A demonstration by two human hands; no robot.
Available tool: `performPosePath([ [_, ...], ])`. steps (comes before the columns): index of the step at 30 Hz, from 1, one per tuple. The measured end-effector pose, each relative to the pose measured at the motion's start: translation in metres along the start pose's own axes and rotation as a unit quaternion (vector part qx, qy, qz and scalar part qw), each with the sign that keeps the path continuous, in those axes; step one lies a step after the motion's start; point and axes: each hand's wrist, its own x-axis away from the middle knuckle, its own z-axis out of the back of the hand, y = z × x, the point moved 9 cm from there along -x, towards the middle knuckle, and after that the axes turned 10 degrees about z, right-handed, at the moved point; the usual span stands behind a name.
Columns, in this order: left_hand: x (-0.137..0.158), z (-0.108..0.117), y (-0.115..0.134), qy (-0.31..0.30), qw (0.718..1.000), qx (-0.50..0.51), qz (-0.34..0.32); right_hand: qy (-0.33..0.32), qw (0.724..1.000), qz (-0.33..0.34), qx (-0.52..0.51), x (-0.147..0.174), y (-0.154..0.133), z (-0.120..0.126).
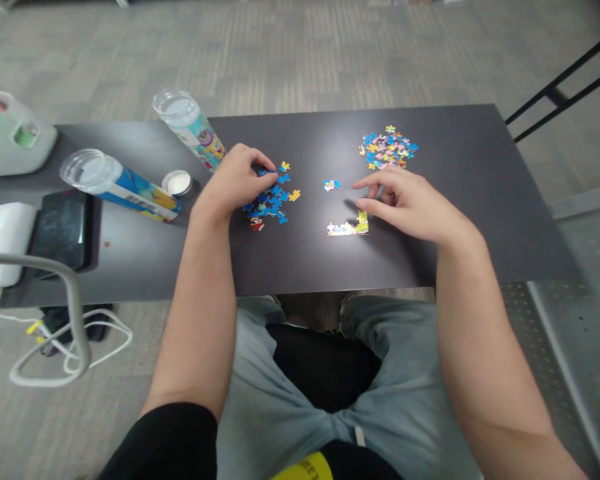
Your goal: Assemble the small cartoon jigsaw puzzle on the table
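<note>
My left hand [237,177] rests over the left heap of mostly blue jigsaw pieces [274,200], partly covering it. Its thumb and index fingertips come close together at the heap's upper edge; what lies between them, if anything, is hidden. My right hand [405,200] hovers with thumb and index finger apart and no piece visible between them. Below its thumb lies an L-shaped joined strip of puzzle pieces [347,229], pink-white along the bottom and yellow at the right. A small blue and pink cluster [331,185] lies left of my right index fingertip.
A second heap of pink, blue and yellow pieces [387,148] lies at the back right. Left stand a clear-topped tube [193,130], another tube lying tilted [125,187], and a round white lid [177,183]. A black box [63,230] and a white cable [75,320] are farther left.
</note>
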Motion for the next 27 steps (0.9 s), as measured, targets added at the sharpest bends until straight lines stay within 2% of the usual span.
performPosePath([
  [4, 0.006, 0.006, 0.003, 0.034, 0.999, -0.019, 0.001, 0.004, 1.0, 0.02, -0.004, -0.005, -0.012, -0.005],
  [13, 0.02, 0.016, 0.01, 0.039, 0.993, 0.109, -0.029, -0.009, 1.0, 0.009, -0.026, -0.012, -0.013, -0.007],
  [17, 0.039, -0.009, 0.029, -0.058, 0.983, 0.17, -0.033, -0.003, 0.999, 0.021, -0.025, -0.014, -0.016, -0.007],
  [22, 0.064, -0.057, 0.058, -0.179, 0.971, 0.139, -0.076, -0.034, 0.999, 0.005, -0.029, -0.02, -0.021, -0.014],
  [24, 0.068, -0.064, 0.065, -0.19, 0.97, 0.12, -0.095, -0.048, 0.998, -0.007, -0.031, -0.023, -0.024, -0.017],
  [27, 0.066, -0.047, 0.064, -0.124, 0.982, 0.094, -0.106, -0.055, 0.998, -0.016, -0.039, -0.026, -0.027, -0.019],
])
